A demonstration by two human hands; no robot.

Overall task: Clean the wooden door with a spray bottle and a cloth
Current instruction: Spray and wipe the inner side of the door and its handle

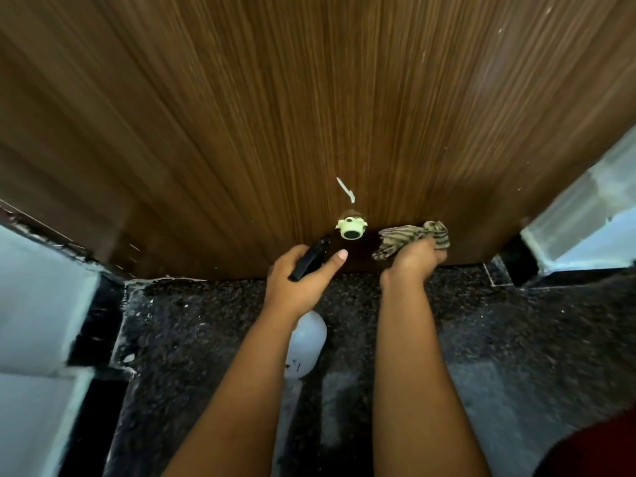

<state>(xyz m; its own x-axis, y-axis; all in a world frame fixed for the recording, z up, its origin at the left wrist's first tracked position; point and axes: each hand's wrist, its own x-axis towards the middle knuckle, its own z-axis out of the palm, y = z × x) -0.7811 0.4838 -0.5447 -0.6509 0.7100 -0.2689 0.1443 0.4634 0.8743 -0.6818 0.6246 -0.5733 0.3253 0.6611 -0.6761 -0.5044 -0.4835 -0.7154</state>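
Head view: the left hand (303, 280) grips the spray bottle (306, 346), its white body hanging below the wrist. Just right, the right hand (414, 261) clutches the striped cloth (409, 237) against the wooden door (309, 98), low down.

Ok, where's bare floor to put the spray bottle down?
The dark speckled floor is bare left of the left forearm, out to the white wall base, and also right of the right forearm. It is crowded at the door's foot: the green door stopper, the left hand gripping the spray bottle, and the right hand holding the striped cloth.
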